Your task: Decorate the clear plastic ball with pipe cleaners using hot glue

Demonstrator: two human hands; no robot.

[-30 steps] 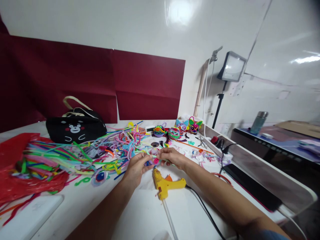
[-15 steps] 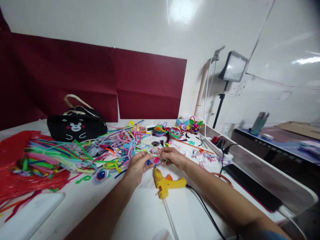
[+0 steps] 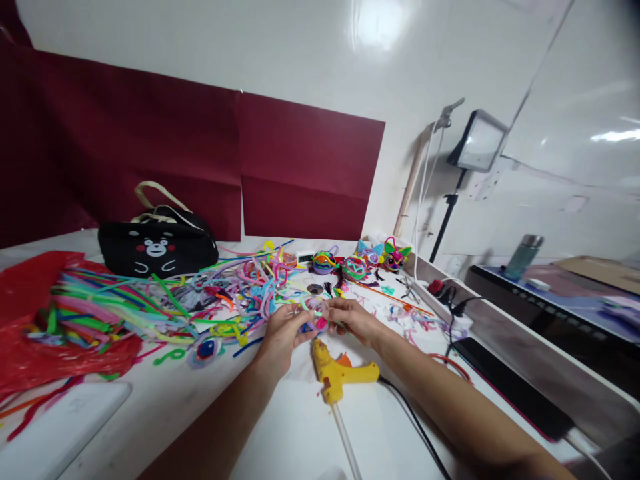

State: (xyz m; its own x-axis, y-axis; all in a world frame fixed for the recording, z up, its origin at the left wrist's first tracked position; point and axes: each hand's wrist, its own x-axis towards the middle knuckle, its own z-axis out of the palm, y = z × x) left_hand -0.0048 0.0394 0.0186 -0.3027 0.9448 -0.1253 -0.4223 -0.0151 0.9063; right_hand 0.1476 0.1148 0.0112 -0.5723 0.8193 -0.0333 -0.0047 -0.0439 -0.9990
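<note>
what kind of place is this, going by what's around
Probably a craft work table in a small workshop or studio: a yellow glue gun lies on the white tabletop, a red plastic bag spills colorful fuzzy stems, and decorated balls sit toward the back.

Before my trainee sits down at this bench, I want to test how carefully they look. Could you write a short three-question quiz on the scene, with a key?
1. What colour is the body of the glue gun?
A) red
B) yellow
C) blue

2. True or false: the fingers of both the left hand and the right hand are at the same small colourful piece.

3. Fill in one word: in this view, the black bag, behind the fuzzy craft stems, is to the ____ of the glue gun.

Key: 1. B; 2. true; 3. left.
</note>
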